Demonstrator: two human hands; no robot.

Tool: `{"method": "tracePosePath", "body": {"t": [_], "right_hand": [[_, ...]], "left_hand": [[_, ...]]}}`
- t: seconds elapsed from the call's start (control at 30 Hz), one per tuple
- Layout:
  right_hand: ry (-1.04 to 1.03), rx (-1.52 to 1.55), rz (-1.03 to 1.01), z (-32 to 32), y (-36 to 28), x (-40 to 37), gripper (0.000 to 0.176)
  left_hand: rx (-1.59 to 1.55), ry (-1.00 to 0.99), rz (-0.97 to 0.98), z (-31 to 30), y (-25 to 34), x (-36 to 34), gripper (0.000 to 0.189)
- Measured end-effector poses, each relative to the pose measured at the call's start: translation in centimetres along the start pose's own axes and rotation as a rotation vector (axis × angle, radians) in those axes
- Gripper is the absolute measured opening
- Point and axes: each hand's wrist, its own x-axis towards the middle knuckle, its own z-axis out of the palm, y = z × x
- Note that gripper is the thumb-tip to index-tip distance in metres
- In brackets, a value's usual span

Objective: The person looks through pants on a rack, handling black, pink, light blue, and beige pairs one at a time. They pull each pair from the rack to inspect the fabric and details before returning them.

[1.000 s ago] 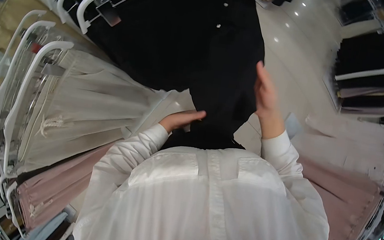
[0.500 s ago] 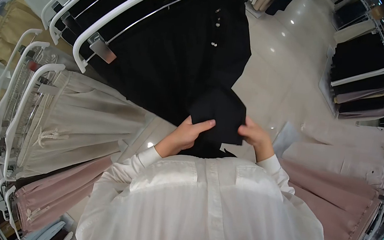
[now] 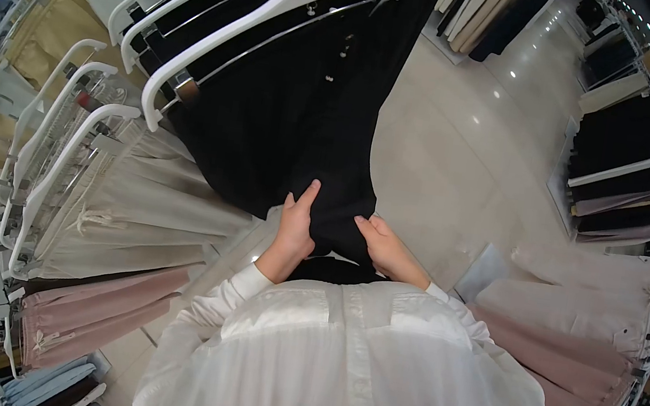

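Note:
Black trousers point(image 3: 271, 112) with small buttons near the waist hang from a white hanger point(image 3: 282, 6), their lower part drawn toward me. At the left side of the lower cloth is my left hand point(image 3: 294, 230), closed on the fabric with a finger lying along its front. My right hand point(image 3: 389, 249) grips the right edge, the thumb on top and the other fingers partly hidden. Between the hands the black cloth is stretched fairly flat. More black garments on white hangers are behind these trousers.
Cream trousers point(image 3: 151, 199) and pink trousers point(image 3: 106, 309) hang on the left rack. At right are pale pink trousers point(image 3: 578, 297) and a rack of dark garments point(image 3: 623, 153). A shiny tiled floor point(image 3: 467, 140) runs between the racks.
The folded-up flap of black cloth has come down and lies flatter. My right hand has moved left and lower, my left hand slightly left. The view has shifted a little.

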Motion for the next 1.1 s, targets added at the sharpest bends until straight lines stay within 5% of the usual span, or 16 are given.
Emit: {"method": "tracePosePath", "body": {"t": [0.17, 0.3, 0.4, 0.57, 0.7, 1.0, 1.1], "right_hand": [[-0.339, -0.032, -0.050, 3.0, -2.3, 0.0, 0.023], [-0.411, -0.134, -0.091, 5.1, -3.2, -0.2, 0.024], [-0.271, -0.022, -0.220, 6.1, -3.1, -0.3, 0.028], [-0.197, -0.003, -0.267, 4.7, -2.7, -0.4, 0.028], [-0.127, -0.348, -0.433, 2.6, -1.5, -0.4, 0.018], [0.067, -0.312, -0.404, -1.0, -0.3, -4.4, 0.031], [0.042, -0.327, -0.348, -2.9, -0.2, -7.0, 0.032]], "left_hand": [[0.048, 0.034, 0.112, -2.4, 1.9, 0.9, 0.037], [0.071, 0.072, 0.155, -2.7, 3.5, 1.3, 0.038], [0.103, 0.103, 0.143, -2.7, 4.3, 1.7, 0.032], [0.220, 0.250, 0.171, -2.4, 3.8, 3.0, 0.047], [0.278, 0.153, 0.194, -2.5, 2.9, 3.8, 0.047], [0.451, -0.204, 0.133, -4.8, -0.5, 6.2, 0.032], [0.466, -0.136, 0.024, -5.5, -1.9, 7.7, 0.043]]}}
